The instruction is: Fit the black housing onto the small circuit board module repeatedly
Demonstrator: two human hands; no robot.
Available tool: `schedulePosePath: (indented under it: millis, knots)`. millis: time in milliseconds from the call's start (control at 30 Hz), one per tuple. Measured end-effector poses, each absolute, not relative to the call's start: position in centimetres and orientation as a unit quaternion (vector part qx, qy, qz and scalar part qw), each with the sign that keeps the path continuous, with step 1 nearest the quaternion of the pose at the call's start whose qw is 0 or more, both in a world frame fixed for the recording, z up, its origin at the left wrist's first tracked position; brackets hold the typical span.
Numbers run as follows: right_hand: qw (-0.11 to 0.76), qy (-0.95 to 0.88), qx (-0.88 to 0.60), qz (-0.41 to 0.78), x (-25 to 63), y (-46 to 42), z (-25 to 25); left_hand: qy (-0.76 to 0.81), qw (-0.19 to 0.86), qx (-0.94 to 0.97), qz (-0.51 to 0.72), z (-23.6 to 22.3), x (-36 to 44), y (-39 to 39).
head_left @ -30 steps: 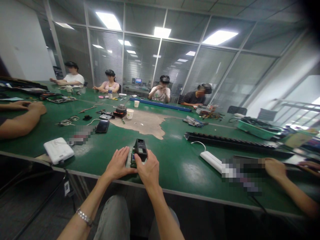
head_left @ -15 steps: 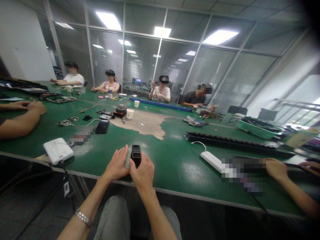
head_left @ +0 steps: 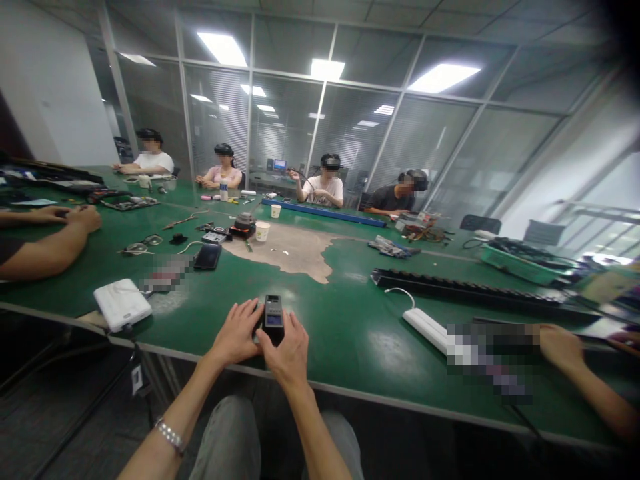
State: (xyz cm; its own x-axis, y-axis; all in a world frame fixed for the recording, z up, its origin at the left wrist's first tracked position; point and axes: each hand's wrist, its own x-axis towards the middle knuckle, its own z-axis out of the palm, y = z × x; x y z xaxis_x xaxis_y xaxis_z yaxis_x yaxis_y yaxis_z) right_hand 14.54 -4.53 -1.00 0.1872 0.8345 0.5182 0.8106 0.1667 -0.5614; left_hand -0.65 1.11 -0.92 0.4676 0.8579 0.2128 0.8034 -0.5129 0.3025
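Observation:
A small black box-shaped device (head_left: 273, 313) stands at the near edge of the green table, between my two hands. Its upper face carries a small bluish panel and some markings too small to read. My left hand (head_left: 241, 333) is cupped against its left side, the fingers reaching forward. My right hand (head_left: 289, 343) grips the right side, with its thumb across the near face. Between my palms the lower part of the device is hidden.
A white power bank (head_left: 123, 305) lies at the left, near a black phone (head_left: 207, 256). Paper cups (head_left: 263, 231) stand beyond the brown patch (head_left: 300, 263). To the right are a long black rail (head_left: 450, 287) and a white power strip (head_left: 425, 329). Co-workers' arms (head_left: 565, 350) rest on both sides.
The device has tipped so that its panel faces me more. A grey-green strip that showed beside my left palm is out of sight. The whole view has shifted slightly.

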Motion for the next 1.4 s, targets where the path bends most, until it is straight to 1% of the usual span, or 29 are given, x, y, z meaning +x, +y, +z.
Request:
schedulePosePath:
  millis: [400,533,633,833,900,967,1200,1400]
  knots:
    - [0.418,-0.636,-0.648,-0.013,14.3,-4.5,-1.5,0.497,0.078,0.849,0.163,-0.5,-0.3,1.0]
    - [0.431,-0.627,-0.649,0.000,14.2,-4.3,-1.8,0.495,0.078,0.850,0.165,-0.8,-0.3,1.3]
    - [0.456,-0.613,-0.645,0.015,14.1,-4.0,-1.2,0.495,0.076,0.849,0.168,-1.1,-0.4,1.4]
    - [0.535,-0.582,-0.610,0.057,15.3,-3.8,2.9,0.485,0.082,0.854,0.170,-0.9,-0.5,1.4]
    - [0.554,-0.567,-0.606,0.066,16.4,-4.0,3.5,0.481,0.080,0.856,0.171,-0.8,-0.5,1.4]
    - [0.548,-0.558,-0.620,0.062,17.6,-4.5,3.1,0.482,0.079,0.855,0.172,-0.7,-0.5,1.4]
    - [0.471,-0.563,-0.679,0.003,20.1,-6.0,-1.7,0.491,0.077,0.852,0.166,-1.2,-0.4,1.6]
    - [0.437,-0.565,-0.700,-0.013,20.5,-6.3,-3.0,0.495,0.071,0.850,0.166,-1.5,-0.5,1.6]
